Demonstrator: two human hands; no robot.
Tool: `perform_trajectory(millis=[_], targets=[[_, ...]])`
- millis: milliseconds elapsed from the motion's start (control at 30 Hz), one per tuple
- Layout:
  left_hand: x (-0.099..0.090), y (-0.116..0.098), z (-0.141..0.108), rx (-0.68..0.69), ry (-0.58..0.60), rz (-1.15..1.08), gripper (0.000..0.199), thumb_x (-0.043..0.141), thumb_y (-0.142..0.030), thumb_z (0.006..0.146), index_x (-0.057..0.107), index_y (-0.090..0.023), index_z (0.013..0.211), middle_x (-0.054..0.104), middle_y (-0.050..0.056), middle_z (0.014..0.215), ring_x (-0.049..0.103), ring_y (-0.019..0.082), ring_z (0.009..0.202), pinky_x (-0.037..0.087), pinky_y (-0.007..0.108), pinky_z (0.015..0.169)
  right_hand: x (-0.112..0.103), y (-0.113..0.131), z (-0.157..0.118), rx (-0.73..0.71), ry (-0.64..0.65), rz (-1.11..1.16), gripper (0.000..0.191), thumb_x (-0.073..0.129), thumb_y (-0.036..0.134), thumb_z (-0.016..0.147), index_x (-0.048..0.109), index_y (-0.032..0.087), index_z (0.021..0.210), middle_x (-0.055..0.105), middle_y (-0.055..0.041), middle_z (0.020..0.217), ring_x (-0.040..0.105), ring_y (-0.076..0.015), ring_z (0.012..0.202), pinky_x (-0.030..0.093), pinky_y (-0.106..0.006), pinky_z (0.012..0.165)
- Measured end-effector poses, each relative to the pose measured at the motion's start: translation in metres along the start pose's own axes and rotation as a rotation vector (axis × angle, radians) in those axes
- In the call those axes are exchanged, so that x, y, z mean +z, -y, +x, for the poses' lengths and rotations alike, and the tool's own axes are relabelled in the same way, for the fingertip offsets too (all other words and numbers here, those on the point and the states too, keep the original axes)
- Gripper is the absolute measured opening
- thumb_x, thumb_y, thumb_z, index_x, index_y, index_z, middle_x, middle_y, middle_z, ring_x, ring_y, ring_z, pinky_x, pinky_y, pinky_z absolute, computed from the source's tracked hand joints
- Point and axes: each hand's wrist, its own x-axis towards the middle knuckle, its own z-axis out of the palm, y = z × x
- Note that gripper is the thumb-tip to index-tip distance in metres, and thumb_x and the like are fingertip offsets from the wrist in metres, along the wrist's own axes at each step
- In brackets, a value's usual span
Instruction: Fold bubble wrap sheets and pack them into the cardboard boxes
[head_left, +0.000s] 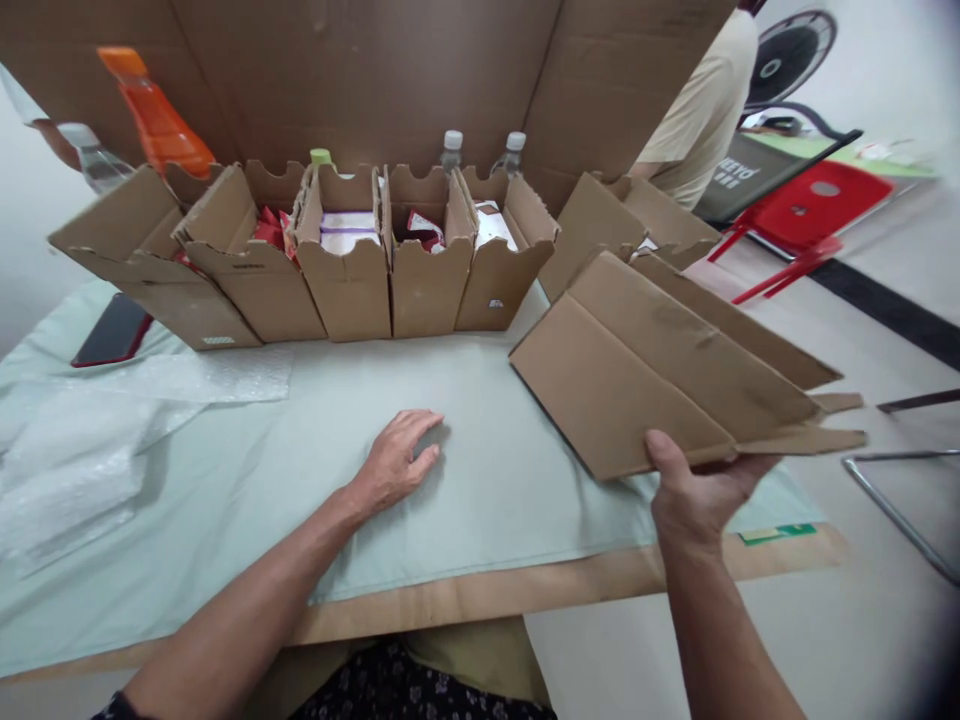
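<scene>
My right hand (697, 490) grips the near lower edge of a brown cardboard box (645, 360), thumb on its side and fingers underneath. The box is tilted, with loose flaps sticking out to the right. My left hand (399, 460) rests on the pale green tablecloth (465, 520), fingers stretched out and nothing in them. Behind it stands a row of open cardboard boxes (424, 290) holding small packets and cartons, some red, some white. Another open box (592, 230) stands partly hidden behind the held one.
Bubble wrap (90, 450) and a dark phone (112, 330) lie at the left. Behind the row are an orange bottle (165, 125), clear bottles (451, 150) and a tall cardboard panel (360, 80). A person (705, 110) is at the back right, near a red chair (817, 205).
</scene>
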Motion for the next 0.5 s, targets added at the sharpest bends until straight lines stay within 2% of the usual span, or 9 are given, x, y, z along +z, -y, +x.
perform_trajectory(millis=[100, 167, 367, 500], targets=[[0.001, 0.003, 0.0, 0.033, 0.004, 0.018, 0.038, 0.062, -0.021, 0.092, 0.071, -0.023, 0.129, 0.074, 0.013, 0.131, 0.065, 0.031, 0.129, 0.052, 0.056, 0.113, 0.016, -0.003, 0.014, 0.011, 0.021, -0.034, 0.102, 0.087, 0.065, 0.063, 0.036, 0.029, 0.144, 0.051, -0.0156, 0.149, 0.057, -0.0382, 0.134, 0.054, -0.057, 0.103], [0.001, 0.005, 0.0, 0.049, 0.005, 0.026, 0.037, 0.062, -0.02, 0.092, 0.072, -0.023, 0.127, 0.075, 0.012, 0.129, 0.065, 0.03, 0.127, 0.053, 0.056, 0.112, 0.021, -0.004, 0.022, 0.003, 0.033, -0.077, 0.106, 0.086, 0.065, 0.063, 0.033, 0.029, 0.146, 0.05, -0.0174, 0.149, 0.058, -0.0373, 0.129, 0.056, -0.054, 0.097], [0.005, 0.008, -0.001, 0.079, -0.003, 0.027, 0.033, 0.062, -0.02, 0.093, 0.073, -0.024, 0.123, 0.076, 0.011, 0.129, 0.065, 0.031, 0.129, 0.053, 0.057, 0.112, 0.022, -0.001, 0.029, -0.009, -0.003, -0.08, 0.107, 0.086, 0.053, 0.07, 0.028, 0.025, 0.155, 0.052, -0.0202, 0.149, 0.059, -0.0384, 0.128, 0.054, -0.049, 0.093], [0.007, 0.01, -0.001, 0.092, -0.015, 0.037, 0.032, 0.062, -0.019, 0.092, 0.074, -0.024, 0.122, 0.076, 0.011, 0.129, 0.065, 0.031, 0.129, 0.053, 0.057, 0.112, 0.035, -0.005, 0.035, -0.01, -0.016, -0.092, 0.108, 0.084, 0.054, 0.071, 0.027, 0.022, 0.156, 0.051, -0.021, 0.15, 0.058, -0.0385, 0.131, 0.054, -0.048, 0.094]])
